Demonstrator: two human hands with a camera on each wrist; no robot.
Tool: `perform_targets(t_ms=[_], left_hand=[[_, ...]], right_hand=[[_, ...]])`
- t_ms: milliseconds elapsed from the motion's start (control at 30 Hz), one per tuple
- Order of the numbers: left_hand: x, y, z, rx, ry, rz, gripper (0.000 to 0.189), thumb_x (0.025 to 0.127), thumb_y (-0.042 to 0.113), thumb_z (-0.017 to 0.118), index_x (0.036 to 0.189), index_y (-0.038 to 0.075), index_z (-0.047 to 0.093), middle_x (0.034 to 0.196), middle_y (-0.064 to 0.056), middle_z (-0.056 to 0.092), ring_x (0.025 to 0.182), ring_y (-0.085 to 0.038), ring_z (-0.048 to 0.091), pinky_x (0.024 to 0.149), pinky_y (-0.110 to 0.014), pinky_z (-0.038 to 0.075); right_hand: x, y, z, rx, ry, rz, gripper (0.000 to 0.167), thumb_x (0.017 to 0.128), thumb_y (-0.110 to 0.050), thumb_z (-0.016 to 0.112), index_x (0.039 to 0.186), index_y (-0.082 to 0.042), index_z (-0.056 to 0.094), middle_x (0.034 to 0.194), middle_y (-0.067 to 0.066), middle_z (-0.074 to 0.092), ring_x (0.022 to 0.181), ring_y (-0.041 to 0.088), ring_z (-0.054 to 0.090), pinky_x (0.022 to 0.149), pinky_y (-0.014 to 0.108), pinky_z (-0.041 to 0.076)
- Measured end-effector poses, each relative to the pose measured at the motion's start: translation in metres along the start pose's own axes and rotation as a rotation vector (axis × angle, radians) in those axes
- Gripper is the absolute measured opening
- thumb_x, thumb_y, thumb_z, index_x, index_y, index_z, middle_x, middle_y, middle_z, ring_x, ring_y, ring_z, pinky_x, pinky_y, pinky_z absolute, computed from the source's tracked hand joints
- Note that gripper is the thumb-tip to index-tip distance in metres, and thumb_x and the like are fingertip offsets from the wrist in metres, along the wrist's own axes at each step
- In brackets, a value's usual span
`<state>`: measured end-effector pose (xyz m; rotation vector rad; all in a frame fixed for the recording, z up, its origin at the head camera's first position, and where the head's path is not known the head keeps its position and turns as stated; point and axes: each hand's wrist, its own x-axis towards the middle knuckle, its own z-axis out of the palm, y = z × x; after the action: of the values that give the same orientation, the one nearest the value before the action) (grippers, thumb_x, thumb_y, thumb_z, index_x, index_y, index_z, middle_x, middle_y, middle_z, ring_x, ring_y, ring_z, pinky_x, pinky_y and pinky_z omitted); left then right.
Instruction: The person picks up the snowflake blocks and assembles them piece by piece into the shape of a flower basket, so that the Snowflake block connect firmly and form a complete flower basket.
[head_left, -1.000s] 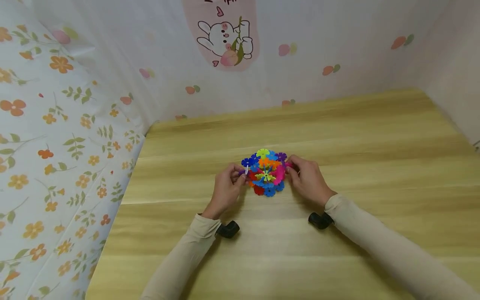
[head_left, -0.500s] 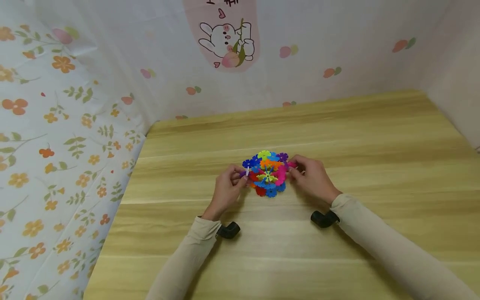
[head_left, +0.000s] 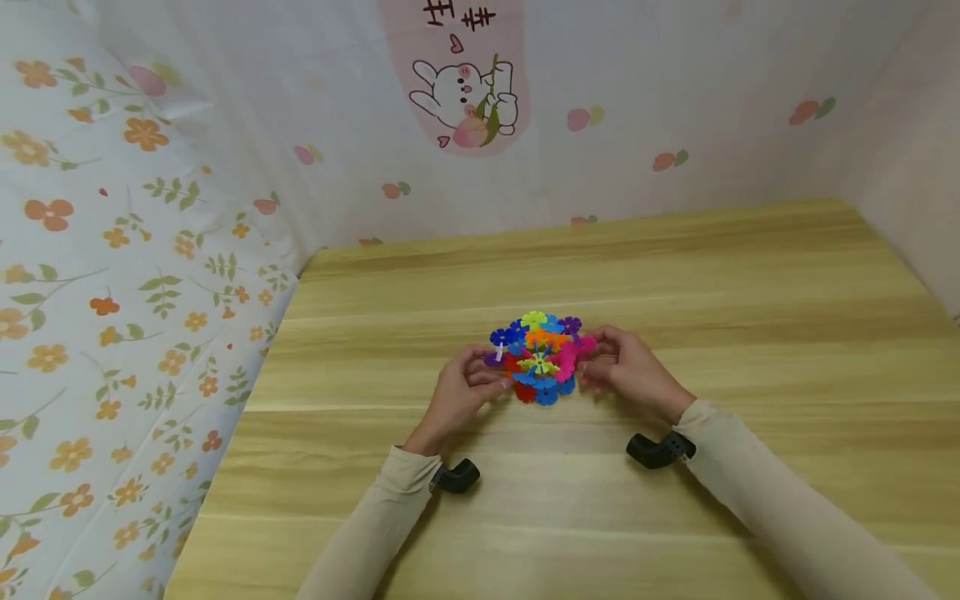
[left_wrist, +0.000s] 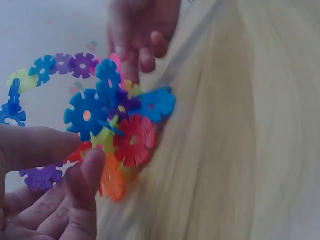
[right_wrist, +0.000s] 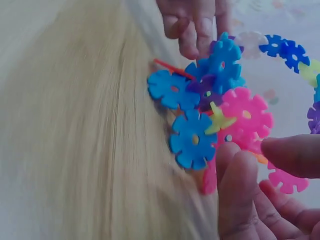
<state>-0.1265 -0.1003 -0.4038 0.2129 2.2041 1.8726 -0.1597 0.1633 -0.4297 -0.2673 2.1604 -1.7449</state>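
An assembly of interlocking flower-shaped plastic discs (head_left: 540,364), in blue, red, orange, yellow, pink, purple and white, sits on the table between both hands. In the wrist views a loop of linked discs (left_wrist: 82,65) arches from its main cluster. My left hand (head_left: 461,392) is at the left side, loosely bent, its thumb apart from the white and purple discs. On the right, by the pink discs (right_wrist: 246,114), my right hand (head_left: 630,371) has thumb and forefinger apart. Some fingertips are partly hidden behind discs, so slight contact cannot be ruled out.
The wood-grain table (head_left: 375,292) extends around the assembly. White printed cloth (head_left: 637,108) hangs behind it, and floral cloth (head_left: 120,333) hangs at the left. A black wrist mount (head_left: 456,477) is on the left wrist, another black mount (head_left: 660,450) on the right.
Both thumbs have come away from the outer discs they pinched earlier, and the hands have loosened. The assembly appears slightly lower in the head view, as does the whole scene.
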Motion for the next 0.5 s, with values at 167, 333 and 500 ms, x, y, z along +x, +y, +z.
perform_targets(t_ms=[167, 333, 500], left_hand=[[0.006, -0.002, 0.000, -0.048, -0.025, -0.011, 0.048, 0.082, -0.008, 0.064, 0.125, -0.010, 0.043, 0.112, -0.032, 0.056, 0.096, -0.035, 0.062, 0.075, -0.029, 0.052], [0.020, -0.018, 0.001, -0.087, -0.012, -0.027, 0.052, 0.081, -0.007, 0.066, 0.127, -0.009, 0.043, 0.114, -0.028, 0.057, 0.098, -0.033, 0.062, 0.078, -0.031, 0.052], [0.036, -0.028, 0.001, -0.093, 0.018, -0.031, 0.053, 0.080, -0.005, 0.068, 0.128, -0.003, 0.044, 0.115, -0.021, 0.059, 0.098, -0.027, 0.062, 0.081, -0.031, 0.051]], right_hand=[[-0.002, -0.002, 0.000, 0.185, -0.034, 0.049, 0.047, 0.087, 0.003, 0.056, 0.129, 0.007, 0.034, 0.109, 0.027, 0.058, 0.085, 0.032, 0.063, 0.068, 0.037, 0.054], [-0.001, -0.003, 0.000, 0.262, -0.031, 0.052, 0.048, 0.087, 0.004, 0.056, 0.129, 0.007, 0.032, 0.111, 0.025, 0.057, 0.085, 0.031, 0.063, 0.068, 0.038, 0.053], [0.004, -0.002, -0.001, 0.262, 0.011, 0.056, 0.051, 0.086, 0.004, 0.058, 0.130, 0.007, 0.032, 0.111, 0.023, 0.057, 0.084, 0.028, 0.063, 0.068, 0.036, 0.053]])
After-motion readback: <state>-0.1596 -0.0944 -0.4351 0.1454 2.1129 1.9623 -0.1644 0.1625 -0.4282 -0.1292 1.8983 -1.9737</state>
